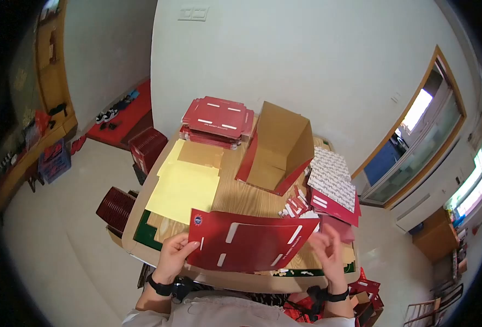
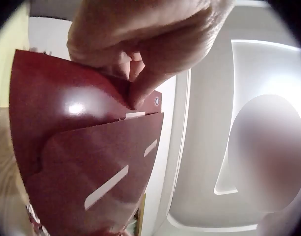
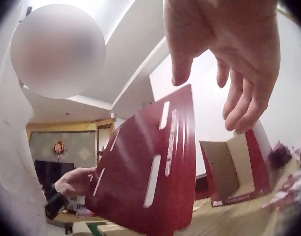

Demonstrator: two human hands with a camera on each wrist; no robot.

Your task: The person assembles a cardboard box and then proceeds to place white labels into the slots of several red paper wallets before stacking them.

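Observation:
A dark red printed card sheet [image 1: 252,242] with white slots is held up over the table's near edge. The left hand [image 1: 172,256] pinches its left end between thumb and fingers; the left wrist view shows the thumb of that hand [image 2: 150,39] pressed on the red sheet [image 2: 67,98]. Just off the sheet's right end is the right hand [image 1: 330,253], fingers loosely bent and holding nothing. In the right wrist view a gap shows between the right hand [image 3: 229,59] and the sheet [image 3: 140,172].
An open brown-lined red box [image 1: 279,147] stands at the table's back, right of a stack of red flat pieces [image 1: 216,117]. Yellow sheets [image 1: 183,188] lie on the left. Patterned sheets [image 1: 333,174] and small red-and-white pieces [image 1: 295,204] lie on the right.

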